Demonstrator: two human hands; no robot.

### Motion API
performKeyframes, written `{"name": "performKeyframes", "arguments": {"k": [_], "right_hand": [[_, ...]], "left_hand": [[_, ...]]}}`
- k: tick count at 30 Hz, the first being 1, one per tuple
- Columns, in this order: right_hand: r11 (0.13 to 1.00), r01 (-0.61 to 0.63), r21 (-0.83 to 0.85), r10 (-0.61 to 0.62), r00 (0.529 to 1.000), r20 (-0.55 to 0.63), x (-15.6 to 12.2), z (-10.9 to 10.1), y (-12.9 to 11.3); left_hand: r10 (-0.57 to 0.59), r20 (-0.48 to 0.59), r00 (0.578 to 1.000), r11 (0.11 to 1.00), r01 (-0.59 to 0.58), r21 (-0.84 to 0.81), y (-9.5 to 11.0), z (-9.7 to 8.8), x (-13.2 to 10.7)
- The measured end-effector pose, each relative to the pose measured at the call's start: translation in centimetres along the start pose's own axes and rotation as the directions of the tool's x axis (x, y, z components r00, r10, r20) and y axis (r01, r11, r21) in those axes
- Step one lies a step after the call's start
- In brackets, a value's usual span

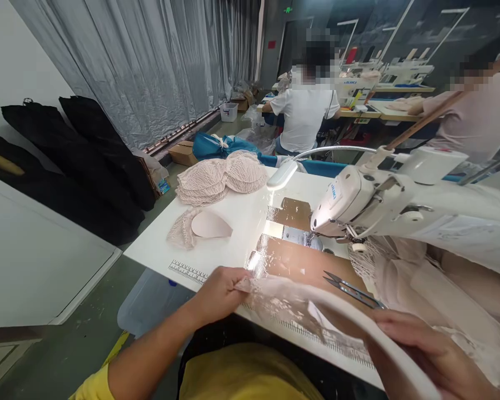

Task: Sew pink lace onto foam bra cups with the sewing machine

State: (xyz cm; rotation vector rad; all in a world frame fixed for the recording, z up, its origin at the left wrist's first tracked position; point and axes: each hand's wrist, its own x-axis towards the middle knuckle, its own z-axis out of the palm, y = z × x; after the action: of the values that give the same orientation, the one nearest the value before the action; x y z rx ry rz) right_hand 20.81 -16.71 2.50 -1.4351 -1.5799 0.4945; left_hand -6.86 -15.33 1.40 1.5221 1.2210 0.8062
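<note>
My left hand (224, 293) is closed, pinching one end of a beige lace-and-fabric garment piece (291, 294) at the table's front edge. The piece stretches in a curve to my right hand (435, 350), whose fingers are closed on its other end. A pair of thread snips (350, 290) points up and left, above the brown plate. Its handle end meets my right fingertips; whether they grip it, I cannot tell. Just beyond stands a white sewing machine (345, 200), its needle area lit by a lamp (282, 174).
Stacked beige lace bra cups (220, 176) lie at the table's far left, with a lace piece and smooth cup (211, 224) nearer. More beige fabric (420, 278) piles under the machine arm. A person in white (304, 114) sits ahead; another sits at right.
</note>
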Motion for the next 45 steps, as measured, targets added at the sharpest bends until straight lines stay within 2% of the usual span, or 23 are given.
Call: {"name": "performKeyframes", "arguments": {"k": [1,2,3,4,6,7,9,11,13,15,16,18,20,23,28,32,34,35,37,39,40,42,45], "right_hand": [[1.0,-0.017,0.001,0.016,0.998,0.066,0.3,0.3,-0.1],[0.999,-0.033,0.032,0.025,0.975,0.222,0.7,0.9,-0.3],[0.993,-0.063,0.096,0.019,0.914,0.405,0.9,1.6,-0.4],[0.978,-0.12,0.168,0.004,0.825,0.565,1.1,2.4,-0.6],[0.932,-0.26,0.253,-0.017,0.665,0.746,1.0,3.7,-0.9],[0.908,-0.32,0.272,-0.02,0.615,0.788,0.7,4.1,-1.1],[0.864,-0.403,0.303,-0.029,0.56,0.828,0.1,4.5,-1.5],[0.819,-0.465,0.336,-0.042,0.535,0.844,-0.4,4.4,-1.8],[0.767,-0.524,0.371,-0.035,0.542,0.839,-0.7,4.2,-2.0],[0.688,-0.592,0.42,0.03,0.602,0.798,-1.0,4.0,-1.8],[0.637,-0.623,0.454,0.077,0.638,0.766,-1.1,4.0,-1.6],[0.54,-0.67,0.51,0.208,0.693,0.69,-1.5,4.1,-1.2],[0.489,-0.695,0.528,0.322,0.706,0.631,-2.0,4.2,-0.9],[0.508,-0.682,0.527,0.38,0.726,0.574,-2.3,4.5,-0.7],[0.692,-0.541,0.477,0.268,0.807,0.527,-1.4,4.3,-0.3],[0.73,-0.527,0.434,0.194,0.769,0.608,-0.9,3.6,-0.1],[0.719,-0.558,0.414,0.239,0.758,0.608,-0.9,3.3,-0.1],[0.71,-0.567,0.417,0.269,0.766,0.583,-1.0,3.2,-0.1],[0.709,-0.545,0.447,0.315,0.812,0.491,-1.0,3.1,-0.1],[0.757,-0.471,0.453,0.316,0.871,0.377,-1.0,3.2,-0.4],[0.789,-0.427,0.441,0.298,0.895,0.332,-0.9,3.4,-0.6],[0.822,-0.368,0.435,0.251,0.919,0.304,-0.9,4.0,-1.2],[0.777,-0.4,0.487,0.236,0.901,0.364,-1.2,5.0,-2.0]], "left_hand": [[0.006,0.131,0.991,0.992,0.01,-0.124,0.4,0.2,-0.3],[0.044,0.261,0.964,0.97,0.021,-0.241,1.0,0.5,-0.6],[0.098,0.362,0.927,0.944,0.028,-0.328,1.6,0.9,-0.8],[0.144,0.416,0.898,0.928,0.023,-0.372,2.2,1.2,-1.0],[0.221,0.386,0.896,0.938,-0.087,-0.336,2.9,1.8,-0.9],[0.255,0.321,0.912,0.949,-0.173,-0.263,3.0,2.0,-0.7],[0.298,0.23,0.927,0.954,-0.285,-0.088,2.7,2.2,-0.2],[0.248,0.278,0.928,0.968,-0.245,-0.044,1.8,2.3,0.3],[0.137,0.433,0.891,0.987,-0.087,-0.133,0.8,2.2,0.5],[0.081,0.53,0.844,0.974,0.045,-0.222,0.0,2.0,0.3],[0.065,0.544,0.837,0.966,0.084,-0.244,-0.3,1.9,0.1],[0.034,0.518,0.855,0.953,0.128,-0.274,-0.7,1.7,-0.4],[0.014,0.502,0.865,0.933,0.17,-0.318,-0.8,1.7,-0.8],[0.023,0.506,0.862,0.874,0.229,-0.429,-0.7,2.2,-1.1],[0.004,0.416,0.909,0.853,0.215,-0.477,-0.2,3.2,-1.0],[-0.01,0.398,0.917,0.85,0.218,-0.48,-0.2,3.5,-0.7],[-0.087,0.334,0.939,0.768,0.277,-0.578,-0.4,3.8,-0.6],[-0.132,0.283,0.95,0.682,0.294,-0.669,-0.5,4.0,-0.6],[-0.186,0.213,0.959,0.451,0.276,-0.849,-0.6,4.7,-0.7],[-0.145,0.241,0.96,0.253,0.271,-0.929,-0.4,5.5,-1.0],[-0.106,0.276,0.955,0.202,0.293,-0.935,-0.2,6.0,-1.1],[-0.08,0.306,0.948,0.179,0.316,-0.932,0.4,7.1,-1.2],[-0.14,0.254,0.957,0.198,0.279,-0.94,1.2,8.6,-0.8]]}}
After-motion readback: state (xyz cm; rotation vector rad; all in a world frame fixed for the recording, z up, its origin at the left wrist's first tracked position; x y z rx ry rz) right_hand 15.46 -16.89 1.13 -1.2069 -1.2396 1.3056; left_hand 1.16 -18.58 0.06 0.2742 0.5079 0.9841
